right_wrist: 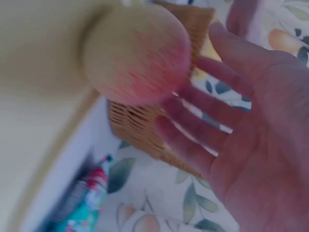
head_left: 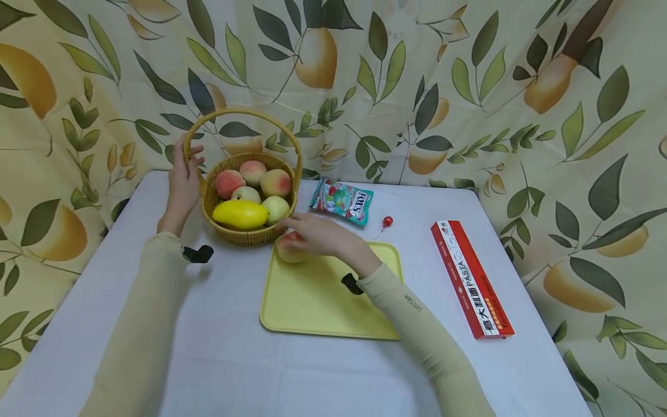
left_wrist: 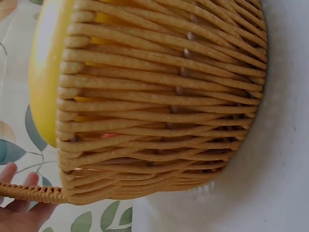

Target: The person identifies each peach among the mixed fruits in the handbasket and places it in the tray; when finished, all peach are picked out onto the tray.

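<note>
A wicker basket point(head_left: 250, 236) stands at the table's back left, filled with several peaches point(head_left: 276, 183), pale round fruits point(head_left: 275, 208) and a yellow mango-like fruit point(head_left: 241, 215). My left hand point(head_left: 182, 185) holds the left side of its arched handle point(left_wrist: 31, 192); its fingers show behind the handle in the left wrist view. Another peach point(right_wrist: 140, 55) sits at the back left corner of a yellow tray point(head_left: 333, 295), close to the basket. Over this peach is my right hand point(head_left: 325, 236), its fingers extended and fingertips right at the fruit's side in the right wrist view.
Behind the tray lie a teal candy bag point(head_left: 341, 200) and a red lollipop point(head_left: 387, 222). A long red pasta box point(head_left: 471, 278) is on the right side of the white-covered table point(head_left: 224, 359). A leaf-and-fruit patterned curtain point(head_left: 333, 104) hangs close behind the table.
</note>
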Action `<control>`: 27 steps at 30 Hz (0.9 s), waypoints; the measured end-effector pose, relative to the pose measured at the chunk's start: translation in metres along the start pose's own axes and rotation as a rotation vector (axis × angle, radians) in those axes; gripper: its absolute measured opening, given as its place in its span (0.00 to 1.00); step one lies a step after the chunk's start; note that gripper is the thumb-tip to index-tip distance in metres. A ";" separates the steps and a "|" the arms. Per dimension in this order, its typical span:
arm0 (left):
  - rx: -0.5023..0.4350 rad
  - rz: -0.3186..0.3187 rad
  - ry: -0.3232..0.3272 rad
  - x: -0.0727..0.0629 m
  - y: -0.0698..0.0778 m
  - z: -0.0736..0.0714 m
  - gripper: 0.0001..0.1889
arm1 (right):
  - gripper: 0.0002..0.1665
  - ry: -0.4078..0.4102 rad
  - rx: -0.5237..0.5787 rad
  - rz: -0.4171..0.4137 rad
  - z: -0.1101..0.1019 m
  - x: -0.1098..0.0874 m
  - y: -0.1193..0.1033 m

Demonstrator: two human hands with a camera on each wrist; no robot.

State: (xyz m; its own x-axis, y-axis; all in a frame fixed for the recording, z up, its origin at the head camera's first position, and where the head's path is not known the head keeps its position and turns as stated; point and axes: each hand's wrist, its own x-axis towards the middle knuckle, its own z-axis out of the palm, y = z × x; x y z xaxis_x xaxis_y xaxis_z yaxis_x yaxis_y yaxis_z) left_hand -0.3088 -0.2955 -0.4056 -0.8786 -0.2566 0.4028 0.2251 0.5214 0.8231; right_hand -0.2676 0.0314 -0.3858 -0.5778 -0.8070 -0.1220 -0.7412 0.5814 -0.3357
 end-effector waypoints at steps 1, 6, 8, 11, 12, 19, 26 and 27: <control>0.002 -0.009 -0.010 0.000 -0.001 0.000 0.27 | 0.27 0.005 0.010 -0.011 -0.005 0.003 0.000; 0.013 -0.040 -0.023 -0.002 -0.004 -0.003 0.27 | 0.24 0.022 0.034 -0.035 -0.027 0.024 -0.001; 0.016 -0.046 -0.030 -0.002 -0.005 -0.004 0.27 | 0.25 0.047 -0.006 -0.038 -0.033 0.034 -0.001; 0.004 -0.053 -0.057 -0.002 -0.004 -0.005 0.28 | 0.27 0.082 -0.076 -0.036 -0.039 0.051 0.004; -0.001 -0.053 -0.070 -0.002 -0.004 -0.004 0.28 | 0.28 0.084 -0.107 -0.029 -0.040 0.056 0.007; 0.016 -0.063 -0.153 -0.005 -0.006 -0.004 0.28 | 0.33 0.044 -0.310 0.008 -0.045 0.092 0.026; 0.017 -0.041 -0.151 0.000 -0.003 -0.005 0.28 | 0.32 0.021 -0.375 0.040 -0.052 0.111 0.022; 0.012 -0.038 -0.150 0.001 -0.002 -0.005 0.28 | 0.31 0.029 -0.400 0.037 -0.052 0.113 0.022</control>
State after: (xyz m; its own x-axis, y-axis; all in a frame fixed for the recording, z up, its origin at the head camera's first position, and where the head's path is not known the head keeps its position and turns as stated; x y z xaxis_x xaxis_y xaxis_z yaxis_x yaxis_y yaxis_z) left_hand -0.3077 -0.3008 -0.4045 -0.9396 -0.1525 0.3063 0.1861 0.5236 0.8314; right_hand -0.3673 -0.0415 -0.3583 -0.6119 -0.7847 -0.0992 -0.7908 0.6092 0.0590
